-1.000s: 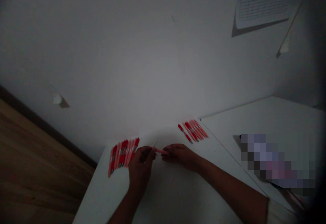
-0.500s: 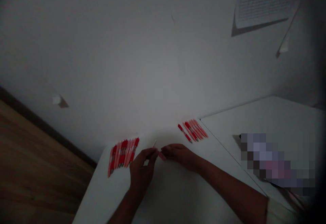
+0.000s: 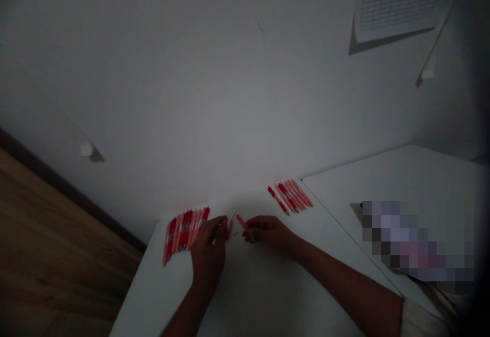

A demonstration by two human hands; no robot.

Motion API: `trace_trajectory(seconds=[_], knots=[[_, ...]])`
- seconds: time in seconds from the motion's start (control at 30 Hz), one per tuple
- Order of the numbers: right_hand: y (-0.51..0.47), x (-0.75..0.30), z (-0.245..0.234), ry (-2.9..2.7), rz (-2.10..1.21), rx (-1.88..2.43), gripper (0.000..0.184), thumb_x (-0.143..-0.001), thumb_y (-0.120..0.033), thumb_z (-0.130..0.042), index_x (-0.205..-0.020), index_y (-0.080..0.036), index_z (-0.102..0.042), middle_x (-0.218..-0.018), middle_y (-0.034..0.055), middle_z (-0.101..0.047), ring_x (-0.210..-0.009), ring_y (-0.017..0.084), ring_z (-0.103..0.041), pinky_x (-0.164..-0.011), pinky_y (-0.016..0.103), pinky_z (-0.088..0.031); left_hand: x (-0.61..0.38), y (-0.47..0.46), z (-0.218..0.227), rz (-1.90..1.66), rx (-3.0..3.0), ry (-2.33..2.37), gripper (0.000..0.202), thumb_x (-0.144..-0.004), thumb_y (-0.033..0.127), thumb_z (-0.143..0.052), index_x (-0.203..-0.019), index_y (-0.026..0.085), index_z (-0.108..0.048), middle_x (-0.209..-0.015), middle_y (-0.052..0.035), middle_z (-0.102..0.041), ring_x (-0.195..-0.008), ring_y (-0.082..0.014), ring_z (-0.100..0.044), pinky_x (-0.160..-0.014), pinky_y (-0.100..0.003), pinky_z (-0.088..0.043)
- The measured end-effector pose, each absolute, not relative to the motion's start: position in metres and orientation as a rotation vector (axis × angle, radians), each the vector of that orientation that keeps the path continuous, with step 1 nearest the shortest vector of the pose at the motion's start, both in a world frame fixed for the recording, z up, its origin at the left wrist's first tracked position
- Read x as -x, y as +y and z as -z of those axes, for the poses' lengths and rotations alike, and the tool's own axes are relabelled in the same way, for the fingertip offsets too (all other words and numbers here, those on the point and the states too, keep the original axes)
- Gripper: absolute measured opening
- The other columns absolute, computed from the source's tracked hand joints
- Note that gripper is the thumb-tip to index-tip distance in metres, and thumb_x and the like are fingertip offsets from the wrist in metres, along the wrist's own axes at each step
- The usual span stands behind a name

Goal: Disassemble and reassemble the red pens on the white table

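Note:
Over the white table point(image 3: 252, 291), my left hand point(image 3: 209, 255) is closed on a pink pen part point(image 3: 230, 223) with a thin pale tip pointing up. Close by on the right, the fingers of my right hand point(image 3: 271, 231) pinch a short pink pen piece point(image 3: 241, 220). A small gap separates the two pieces. Left of my left hand lies a row of pink and red pens point(image 3: 185, 231), partly hidden by its fingers. Beyond my right hand, a second group of pink and red pens point(image 3: 294, 195) rests near the wall.
A wall point(image 3: 229, 97) rises along the table's back edge. Over to the right, a blurred-out object point(image 3: 406, 242) lies past a seam in the tabletop. A printed sheet point(image 3: 398, 5) hangs at upper right. Wooden boards point(image 3: 57, 245) are at lower left.
My hands have drawn slightly apart, the left one shifting left. The pink piece in my right hand is now separate and tilted upward. Both pen groups stay put.

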State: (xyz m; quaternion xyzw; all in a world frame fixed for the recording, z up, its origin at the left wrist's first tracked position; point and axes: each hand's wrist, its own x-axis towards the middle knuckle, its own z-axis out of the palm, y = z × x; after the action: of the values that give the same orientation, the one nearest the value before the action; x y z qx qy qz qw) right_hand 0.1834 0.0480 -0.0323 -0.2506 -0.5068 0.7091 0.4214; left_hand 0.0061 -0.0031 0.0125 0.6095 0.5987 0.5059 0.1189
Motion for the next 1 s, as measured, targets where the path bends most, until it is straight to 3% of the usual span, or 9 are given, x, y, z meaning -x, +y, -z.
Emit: trace_trajectory(seconds=[0.2,0.5,0.73,1.0], knots=[[0.055,-0.186,0.03,-1.016,-1.693,0.678,0.042,-0.065,-0.043,-0.078,-0.092,-0.014,-0.062,-0.089,0.0085,-0.07,-0.075,0.017,-0.066,-0.077,0.035,-0.05,0.005,0.005,-0.013,-1.594,-1.689,1.936,0.032,-0.086,0.04,-0.051,-0.107,0.019,-0.063,-0.101,-0.0073,-0.065,-0.081,-0.0182,-0.063,-0.075,-0.031,-0.051],[0.055,-0.186,0.03,-1.008,-1.697,0.681,0.043,-0.064,-0.043,-0.079,-0.09,-0.015,-0.06,-0.087,0.0085,-0.07,-0.072,0.017,-0.066,-0.074,0.035,-0.05,0.015,0.012,0.0,-1.037,-1.961,2.135,0.029,-0.083,0.031,-0.05,-0.105,0.018,-0.062,-0.094,-0.0072,-0.068,-0.082,-0.022,-0.064,-0.074,-0.035,-0.048],[0.055,-0.186,0.03,-1.018,-1.7,0.676,0.04,-0.064,-0.042,-0.078,-0.089,-0.015,-0.06,-0.086,0.0076,-0.07,-0.071,0.016,-0.066,-0.073,0.033,-0.051,0.013,0.008,0.001,-0.878,-1.954,2.173,0.029,-0.08,0.031,-0.051,-0.105,0.019,-0.062,-0.093,-0.0081,-0.068,-0.079,-0.0223,-0.065,-0.07,-0.034,-0.049],[0.055,-0.187,0.034,-1.057,-1.684,0.688,0.038,-0.068,-0.041,-0.076,-0.091,-0.015,-0.059,-0.089,0.0084,-0.07,-0.073,0.016,-0.066,-0.072,0.033,-0.051,0.012,0.008,0.0,-0.738,-2.047,2.195,0.028,-0.085,0.024,-0.044,-0.108,0.018,-0.058,-0.097,-0.0101,-0.069,-0.091,-0.0251,-0.065,-0.076,-0.036,-0.048]])
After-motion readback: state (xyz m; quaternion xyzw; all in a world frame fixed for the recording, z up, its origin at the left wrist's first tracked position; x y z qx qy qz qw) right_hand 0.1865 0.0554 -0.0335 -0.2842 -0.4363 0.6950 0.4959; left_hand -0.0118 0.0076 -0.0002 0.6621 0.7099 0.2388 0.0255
